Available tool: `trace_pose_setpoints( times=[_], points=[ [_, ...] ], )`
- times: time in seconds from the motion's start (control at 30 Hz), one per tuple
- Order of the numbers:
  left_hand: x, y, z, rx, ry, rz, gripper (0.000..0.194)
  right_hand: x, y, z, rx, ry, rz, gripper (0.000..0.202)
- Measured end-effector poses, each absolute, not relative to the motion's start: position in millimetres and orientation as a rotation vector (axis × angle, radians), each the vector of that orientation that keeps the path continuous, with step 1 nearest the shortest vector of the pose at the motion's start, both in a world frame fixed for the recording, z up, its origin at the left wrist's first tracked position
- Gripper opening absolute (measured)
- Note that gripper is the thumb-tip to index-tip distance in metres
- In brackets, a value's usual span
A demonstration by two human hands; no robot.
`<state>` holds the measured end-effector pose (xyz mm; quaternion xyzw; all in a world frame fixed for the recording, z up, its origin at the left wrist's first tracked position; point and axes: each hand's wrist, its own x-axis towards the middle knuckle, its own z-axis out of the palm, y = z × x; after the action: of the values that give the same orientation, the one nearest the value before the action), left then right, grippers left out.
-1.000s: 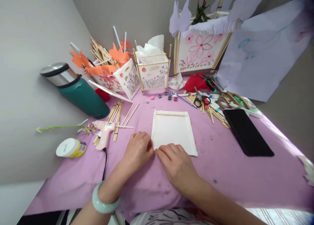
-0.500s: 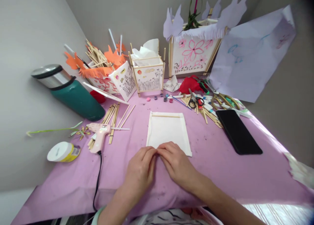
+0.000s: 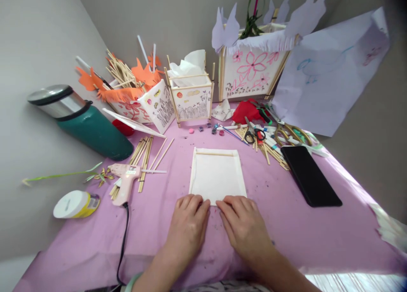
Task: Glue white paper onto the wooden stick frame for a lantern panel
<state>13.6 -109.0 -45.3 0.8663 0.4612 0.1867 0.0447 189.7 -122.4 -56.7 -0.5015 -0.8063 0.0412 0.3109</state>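
A white square panel lies flat on the pink cloth in front of me, with a thin wooden stick along its far edge. My left hand presses on the panel's near edge at its left part, fingers together. At the right part of the same edge, my right hand pinches or presses in the same way. A small gap separates the two hands, and the white near edge shows between them. The fingertips partly cover that edge.
On the left are a pink glue gun with a cord, a white-lidded jar, a green tumbler and wooden sticks. A black phone and scissors lie right. Decorated boxes stand behind.
My hands have moved apart from each other along the panel's near edge, and the fingers now lie flatter on it. The view has shifted slightly.
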Motion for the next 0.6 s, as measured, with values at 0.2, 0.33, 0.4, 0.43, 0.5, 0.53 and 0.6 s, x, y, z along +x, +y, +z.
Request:
trace_pose_setpoints(
  times=[0.2, 0.33, 0.4, 0.43, 0.5, 0.53, 0.6],
  points=[
    [12, -110, -47, 2.691, 1.405, 0.590, 0.030, 204, -128, -57, -1.313, -2.145, 0.002, 0.024],
    [12, -109, -42, 2.680, 1.407, 0.560, 0.026, 219, -126, -49, -1.262, -2.161, 0.134, 0.024],
    [14, -110, -39, 2.641, 1.416, 0.581, 0.025, 219, -125, -42, -1.258, -2.124, 0.177, 0.024],
    [16, -111, -38, 2.623, 1.419, 0.614, 0.026, 216, -126, -40, -1.259, -2.108, 0.175, 0.024],
    [21, -113, -38, 2.599, 1.401, 0.676, 0.027, 206, -126, -37, -1.264, -2.103, 0.159, 0.022],
    [24, -114, -39, 2.595, 1.388, 0.687, 0.027, 200, -127, -38, -1.272, -2.111, 0.154, 0.021],
    [29, -115, -43, 2.600, 1.367, 0.665, 0.024, 190, -127, -42, -1.326, -2.118, 0.143, 0.020]
  ],
)
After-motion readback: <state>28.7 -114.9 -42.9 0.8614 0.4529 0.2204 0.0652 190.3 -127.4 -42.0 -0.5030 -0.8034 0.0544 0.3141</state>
